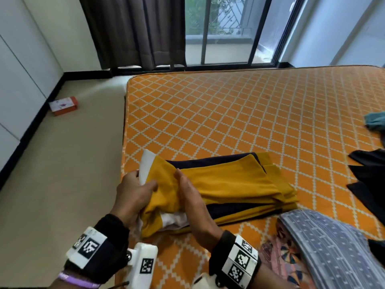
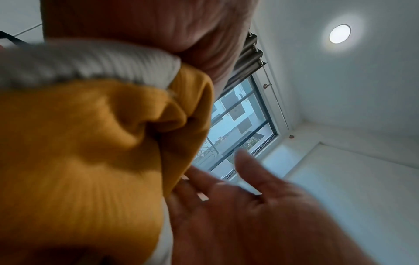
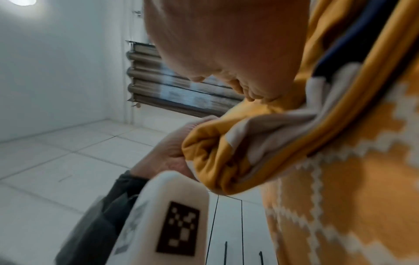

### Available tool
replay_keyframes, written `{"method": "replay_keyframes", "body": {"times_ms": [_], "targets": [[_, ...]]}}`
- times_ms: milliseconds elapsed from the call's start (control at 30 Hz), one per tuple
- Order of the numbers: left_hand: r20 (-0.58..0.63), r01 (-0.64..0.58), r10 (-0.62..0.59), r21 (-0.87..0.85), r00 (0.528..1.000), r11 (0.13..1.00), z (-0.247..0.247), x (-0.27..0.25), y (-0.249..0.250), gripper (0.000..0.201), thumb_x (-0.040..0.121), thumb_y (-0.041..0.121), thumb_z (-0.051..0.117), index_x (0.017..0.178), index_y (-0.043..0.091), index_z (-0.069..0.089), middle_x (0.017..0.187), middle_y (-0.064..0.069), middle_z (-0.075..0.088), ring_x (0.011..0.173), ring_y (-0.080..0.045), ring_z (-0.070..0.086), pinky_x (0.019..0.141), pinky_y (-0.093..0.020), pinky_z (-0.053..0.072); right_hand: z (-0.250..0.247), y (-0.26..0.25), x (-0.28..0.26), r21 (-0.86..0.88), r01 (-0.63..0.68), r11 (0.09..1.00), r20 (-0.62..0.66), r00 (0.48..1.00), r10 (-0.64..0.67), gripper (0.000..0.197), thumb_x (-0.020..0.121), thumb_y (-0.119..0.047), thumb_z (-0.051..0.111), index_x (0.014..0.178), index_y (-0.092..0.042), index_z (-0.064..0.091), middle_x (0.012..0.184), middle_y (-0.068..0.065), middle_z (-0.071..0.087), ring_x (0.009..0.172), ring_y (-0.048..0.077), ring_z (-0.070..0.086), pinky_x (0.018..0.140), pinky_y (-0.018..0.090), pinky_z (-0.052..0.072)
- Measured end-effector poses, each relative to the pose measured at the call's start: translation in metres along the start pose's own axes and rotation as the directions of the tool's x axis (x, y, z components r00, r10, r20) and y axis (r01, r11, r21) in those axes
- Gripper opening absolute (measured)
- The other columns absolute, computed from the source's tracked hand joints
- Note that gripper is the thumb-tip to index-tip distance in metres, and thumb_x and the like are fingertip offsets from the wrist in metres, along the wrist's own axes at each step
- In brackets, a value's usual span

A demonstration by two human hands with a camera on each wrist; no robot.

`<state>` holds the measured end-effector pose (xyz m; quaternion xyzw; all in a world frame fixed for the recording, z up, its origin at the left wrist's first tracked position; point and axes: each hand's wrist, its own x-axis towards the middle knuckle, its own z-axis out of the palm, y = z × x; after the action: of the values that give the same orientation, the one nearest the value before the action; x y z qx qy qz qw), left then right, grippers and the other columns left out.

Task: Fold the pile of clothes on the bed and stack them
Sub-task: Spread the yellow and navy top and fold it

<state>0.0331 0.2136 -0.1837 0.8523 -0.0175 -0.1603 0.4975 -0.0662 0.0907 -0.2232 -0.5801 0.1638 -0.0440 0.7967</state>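
Fingers (image 1: 153,184) of both hands on yellow garment (image 1: 218,184).

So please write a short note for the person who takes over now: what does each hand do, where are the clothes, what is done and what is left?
Left hand: grips the bunched end of the yellow garment at the bed edge.
Right hand: fingers straight, pressing flat on the same garment.
Done: garment lies partly folded lengthwise.
Left: finish this fold; dark clothes and a teal piece wait unfolded at the far right. No stack visible yet.
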Motion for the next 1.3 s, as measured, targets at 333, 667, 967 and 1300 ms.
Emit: {"method": "replay_keyframes", "body": {"times_ms": [333, 667, 967, 1300], "targets": [[0.182, -0.003, 0.023, -0.112, 0.983, 0.994, 0.015, -0.009, 0.011, 0.083, 0.069, 0.056, 0.080, 0.138, 0.024, 0.047, 0.116, 0.000, 0.066, 0.100, -0.020, 0.068, 0.082, -0.043, 0.059, 0.016, 0.004, 0.009, 0.393, -0.180, 0.902, -0.084, 0.969, 0.231, 0.068, 0.099, -0.061, 0.035, 0.149, -0.017, 0.046, 0.148, 0.001, 0.054, 0.133, 0.016, 0.054, 0.110, 0.038, 0.046], [0.578, 0.198, 0.091, -0.418, 0.811, 0.887, 0.046, -0.025, 0.050, 0.043, 0.104, 0.044, 0.041, 0.127, 0.015, 0.063, 0.110, -0.017, 0.068, 0.104, -0.028, 0.068, 0.100, -0.045, 0.052, -0.095, -0.049, 0.011, 0.159, -0.343, 0.926, -0.052, 0.933, 0.355, 0.030, 0.091, -0.018, 0.067, 0.119, -0.006, 0.072, 0.109, 0.011, 0.073, 0.086, 0.024, 0.071, 0.081, 0.034, 0.059], [0.246, 0.250, -0.220, -0.100, 0.944, 0.963, 0.046, -0.019, 0.012, 0.047, 0.096, 0.036, 0.064, 0.132, 0.017, 0.040, 0.123, -0.001, 0.057, 0.092, -0.011, 0.059, 0.060, -0.026, 0.045, -0.089, -0.029, 0.024, -0.397, -0.086, 0.914, -0.266, 0.964, -0.025, 0.037, 0.090, -0.004, 0.069, 0.125, -0.010, 0.063, 0.107, 0.005, 0.075, 0.095, 0.020, 0.073, 0.080, 0.036, 0.063], [0.330, 0.334, -0.253, -0.215, 0.909, 0.918, 0.083, -0.027, -0.015, 0.079, 0.071, 0.020, 0.090, 0.122, 0.020, 0.029, 0.114, 0.002, 0.061, 0.101, -0.022, 0.065, 0.086, -0.043, 0.058, -0.084, -0.011, 0.023, -0.747, 0.059, 0.662, -0.343, 0.819, -0.459, 0.040, 0.088, -0.007, 0.068, 0.126, -0.018, 0.061, 0.113, -0.005, 0.066, 0.101, 0.010, 0.063, 0.083, 0.027, 0.058]]}}
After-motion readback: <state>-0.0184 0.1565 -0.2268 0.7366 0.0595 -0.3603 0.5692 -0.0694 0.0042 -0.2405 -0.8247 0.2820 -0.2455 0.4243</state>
